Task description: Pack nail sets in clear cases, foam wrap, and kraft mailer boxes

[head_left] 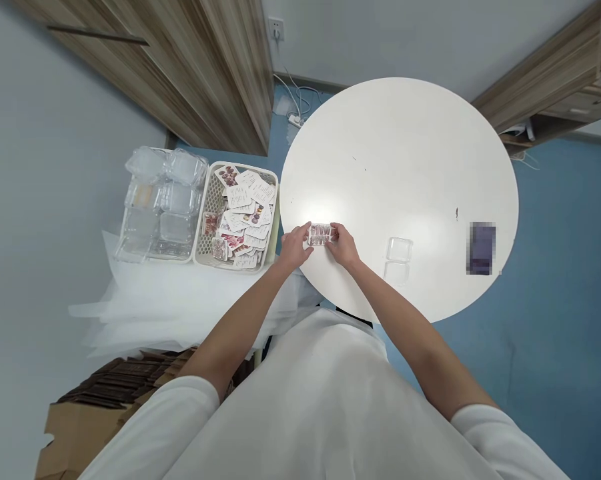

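Both hands meet over the near left edge of a round white table (400, 153). My left hand (295, 245) and my right hand (342, 244) pinch the two ends of a small clear pack with reddish printed contents (321, 233), holding it just above the tabletop. Fingers of both hands are closed on it. An open clear plastic case (398, 257) lies on the table to the right of my right hand, untouched.
Left of the table stands a pale perforated basket (203, 223) full of printed cards and packs (243, 213), beside a tray of empty clear cases (161, 200). White foam sheets (175, 307) and brown cartons (105, 393) lie below. A blurred dark object (481, 248) rests at the table's right edge.
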`<state>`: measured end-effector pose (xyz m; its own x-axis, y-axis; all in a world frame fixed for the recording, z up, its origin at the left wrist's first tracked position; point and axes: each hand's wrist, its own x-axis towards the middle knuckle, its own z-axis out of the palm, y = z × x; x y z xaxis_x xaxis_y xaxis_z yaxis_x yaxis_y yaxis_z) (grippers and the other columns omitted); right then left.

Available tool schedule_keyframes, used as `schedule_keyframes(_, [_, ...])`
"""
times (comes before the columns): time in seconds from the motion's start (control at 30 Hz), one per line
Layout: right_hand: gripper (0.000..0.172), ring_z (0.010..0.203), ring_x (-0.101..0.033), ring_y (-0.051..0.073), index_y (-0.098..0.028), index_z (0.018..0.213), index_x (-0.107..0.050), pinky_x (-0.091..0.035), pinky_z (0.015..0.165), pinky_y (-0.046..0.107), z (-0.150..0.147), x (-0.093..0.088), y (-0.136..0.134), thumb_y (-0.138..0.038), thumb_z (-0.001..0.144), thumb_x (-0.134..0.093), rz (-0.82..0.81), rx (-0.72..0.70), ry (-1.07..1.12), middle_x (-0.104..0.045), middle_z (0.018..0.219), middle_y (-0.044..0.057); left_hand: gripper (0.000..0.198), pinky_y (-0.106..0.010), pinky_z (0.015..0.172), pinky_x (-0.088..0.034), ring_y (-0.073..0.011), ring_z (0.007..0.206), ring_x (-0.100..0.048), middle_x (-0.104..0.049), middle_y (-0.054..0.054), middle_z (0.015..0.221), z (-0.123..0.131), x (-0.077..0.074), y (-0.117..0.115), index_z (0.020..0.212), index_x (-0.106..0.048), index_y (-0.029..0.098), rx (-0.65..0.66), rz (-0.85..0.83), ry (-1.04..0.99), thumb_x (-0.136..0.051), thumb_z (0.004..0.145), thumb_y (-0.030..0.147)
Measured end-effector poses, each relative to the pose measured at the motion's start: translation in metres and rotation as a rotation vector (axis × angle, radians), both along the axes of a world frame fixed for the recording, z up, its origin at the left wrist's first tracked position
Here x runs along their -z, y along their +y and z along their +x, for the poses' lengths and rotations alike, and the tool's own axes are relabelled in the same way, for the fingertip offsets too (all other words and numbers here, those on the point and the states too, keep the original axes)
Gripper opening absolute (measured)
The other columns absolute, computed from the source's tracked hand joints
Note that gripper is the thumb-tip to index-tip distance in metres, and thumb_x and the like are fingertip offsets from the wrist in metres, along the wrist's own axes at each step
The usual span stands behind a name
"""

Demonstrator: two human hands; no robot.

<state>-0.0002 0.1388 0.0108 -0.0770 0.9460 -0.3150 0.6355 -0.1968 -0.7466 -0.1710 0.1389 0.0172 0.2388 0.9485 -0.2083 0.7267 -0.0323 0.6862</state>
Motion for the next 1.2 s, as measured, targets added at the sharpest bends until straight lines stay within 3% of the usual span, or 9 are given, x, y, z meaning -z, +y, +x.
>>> schedule_keyframes(0.27, [0.062,0.088,-0.052,0.018,-0.02,0.129,-0.03,-0.044,0.081,0.037,0.064,-0.012,-0.031,-0.021,0.072,-0.053,0.06,-0.123,0.01,-0.052,0.106,0.007,0.059,-0.031,0.082,-0.043,-0.015,0.085,-0.053,-0.055,-0.003,0.096,0.042,-0.008,-0.023,0.126,-0.037,0.02,0.074,0.016,-0.112,-0.057,0.071,0.016])
schedule_keyframes(0.5, [0.064,0.092,-0.052,0.02,-0.025,0.132,-0.027,-0.045,0.082,0.038,0.146,-0.027,-0.088,-0.021,0.074,-0.053,0.073,-0.175,0.023,-0.049,0.106,0.007,0.062,-0.034,0.081,-0.044,-0.0153,0.084,-0.053,-0.054,-0.003,0.094,0.115,-0.019,-0.073,0.127,-0.035,0.022,0.129,-0.015,-0.168,-0.06,0.071,0.018])
schedule_keyframes(0.73, [0.06,0.094,-0.052,0.021,-0.026,0.127,-0.032,-0.045,0.082,0.041,0.213,-0.019,-0.137,-0.024,0.073,-0.056,0.04,-0.168,0.04,-0.051,0.104,0.006,0.065,-0.035,0.081,-0.045,-0.0174,0.088,-0.053,-0.054,-0.004,0.096,0.176,-0.013,-0.115,0.126,-0.036,0.022,0.195,-0.059,-0.136,-0.065,0.068,0.023])
schedule_keyframes(0.93, [0.06,0.11,-0.041,0.026,-0.026,0.123,-0.037,-0.04,0.088,0.044,0.229,-0.009,-0.13,-0.027,0.068,-0.061,0.076,-0.151,-0.052,-0.045,0.114,0.008,0.061,-0.041,0.085,-0.041,-0.0244,0.102,-0.047,-0.048,-0.006,0.107,0.196,-0.014,-0.102,0.12,-0.043,0.026,0.198,-0.054,0.07,-0.068,0.064,0.025])
schedule_keyframes(1.2, [0.057,0.109,-0.041,0.026,-0.021,0.119,-0.04,-0.042,0.083,0.041,0.224,0.003,-0.115,-0.025,0.067,-0.062,0.073,-0.147,-0.181,-0.045,0.114,0.009,0.059,-0.037,0.08,-0.041,-0.0248,0.101,-0.046,-0.047,-0.006,0.107,0.203,-0.004,-0.08,0.118,-0.045,0.026,0.245,-0.039,0.19,-0.068,0.064,0.025])
